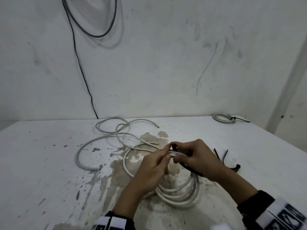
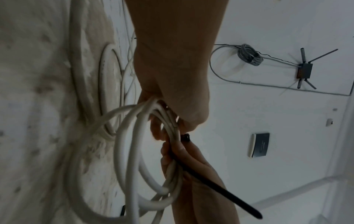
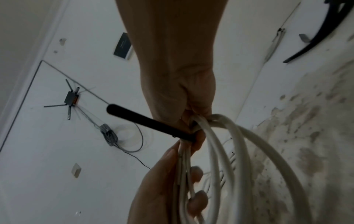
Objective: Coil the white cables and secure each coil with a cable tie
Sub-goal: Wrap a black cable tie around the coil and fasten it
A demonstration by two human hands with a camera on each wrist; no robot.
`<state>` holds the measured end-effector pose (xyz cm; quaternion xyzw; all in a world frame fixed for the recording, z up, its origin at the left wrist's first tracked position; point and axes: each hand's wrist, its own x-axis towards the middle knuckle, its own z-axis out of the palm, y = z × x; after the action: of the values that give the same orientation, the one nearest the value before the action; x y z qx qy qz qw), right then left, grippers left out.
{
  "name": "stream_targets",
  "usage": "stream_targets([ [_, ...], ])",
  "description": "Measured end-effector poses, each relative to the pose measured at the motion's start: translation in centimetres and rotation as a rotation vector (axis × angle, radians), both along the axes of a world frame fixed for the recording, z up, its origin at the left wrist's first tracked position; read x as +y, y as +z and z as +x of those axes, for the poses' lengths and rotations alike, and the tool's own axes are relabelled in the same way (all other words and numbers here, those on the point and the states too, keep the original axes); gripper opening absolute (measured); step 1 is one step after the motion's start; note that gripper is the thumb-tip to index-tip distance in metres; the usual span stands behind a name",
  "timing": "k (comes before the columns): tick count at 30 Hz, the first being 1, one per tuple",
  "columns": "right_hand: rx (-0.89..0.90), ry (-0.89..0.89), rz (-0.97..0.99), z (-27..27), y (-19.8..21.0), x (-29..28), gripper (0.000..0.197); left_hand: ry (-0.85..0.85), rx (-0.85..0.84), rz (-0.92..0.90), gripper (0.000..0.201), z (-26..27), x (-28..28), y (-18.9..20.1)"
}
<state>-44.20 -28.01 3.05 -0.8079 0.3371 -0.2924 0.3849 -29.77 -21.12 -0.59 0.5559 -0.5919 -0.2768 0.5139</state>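
Note:
A white cable coil (image 1: 180, 191) lies partly on the stained table (image 1: 49, 163), its far side lifted between both hands. My left hand (image 1: 163, 155) pinches the bunched strands of the coil (image 2: 134, 151). Right beside it, my right hand (image 1: 182, 152) curls round the same bundle and grips a black cable tie (image 1: 191, 169). The tie's head (image 2: 184, 137) sits against the strands, while its tail (image 3: 143, 119) sticks out past my right hand (image 3: 193, 125). Whether the tie is threaded through its head is hidden by fingers.
Loose white cables (image 1: 116, 130) sprawl across the table behind the coil. A tied grey-white coil (image 1: 222, 117) lies at the back right corner. Spare black cable ties (image 1: 224, 158) lie just right of my right hand. A wall stands behind the table.

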Motion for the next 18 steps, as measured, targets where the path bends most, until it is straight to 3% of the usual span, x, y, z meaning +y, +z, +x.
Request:
stream_targets([
  [3,-0.128,0.024,0.183,0.0,0.0,0.1,0.033,0.063,0.089,-0.016,0.032,-0.2,-0.3,0.0],
  [11,-0.216,0.003,0.254,0.0,0.1,0.3,0.017,0.146,0.303,-0.040,0.027,-0.7,0.4,1.3],
  [14,-0.258,0.050,0.399,-0.3,0.3,0.2,0.032,0.244,0.356,-0.036,0.022,-0.3,0.0,1.0],
  [16,-0.195,0.130,0.301,-0.4,0.4,0.6,0.037,0.297,0.411,-0.028,0.020,0.2,-0.3,0.6],
  [18,-0.123,0.182,0.128,-0.1,0.5,1.3,0.030,0.304,0.478,0.000,0.019,0.5,-0.4,0.4],
])
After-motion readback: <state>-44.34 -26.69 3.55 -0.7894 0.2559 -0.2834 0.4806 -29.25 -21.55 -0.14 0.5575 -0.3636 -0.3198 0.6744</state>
